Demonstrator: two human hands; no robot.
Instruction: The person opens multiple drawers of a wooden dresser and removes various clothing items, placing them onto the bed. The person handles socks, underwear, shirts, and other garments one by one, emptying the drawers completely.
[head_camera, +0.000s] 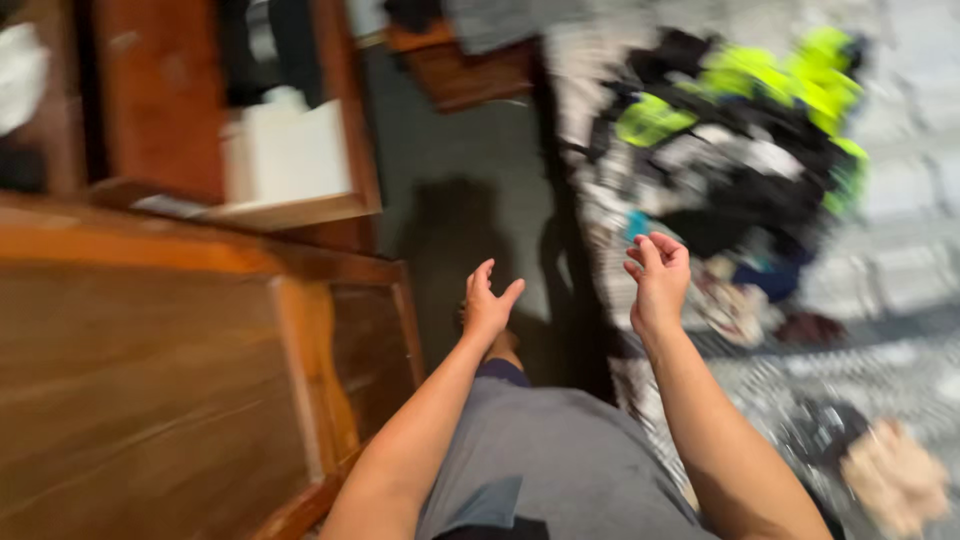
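Observation:
My left hand (488, 305) is held out over the dark grey floor (450, 170), fingers apart, holding nothing. My right hand (657, 277) is raised beside it, fingers loosely curled, also holding nothing. It is nearest to the edge of a bed with a patterned grey cover (900, 270), where a heap of clothes (740, 150) lies, some black and some bright yellow-green. The whole picture is blurred by motion. My grey shorts (550, 460) show at the bottom.
A wooden door or panel (150, 370) fills the left side. Behind it stands an open wooden cupboard (160, 110) with white folded things (285, 155) inside. A beige cloth (895, 480) lies on the bed at the lower right.

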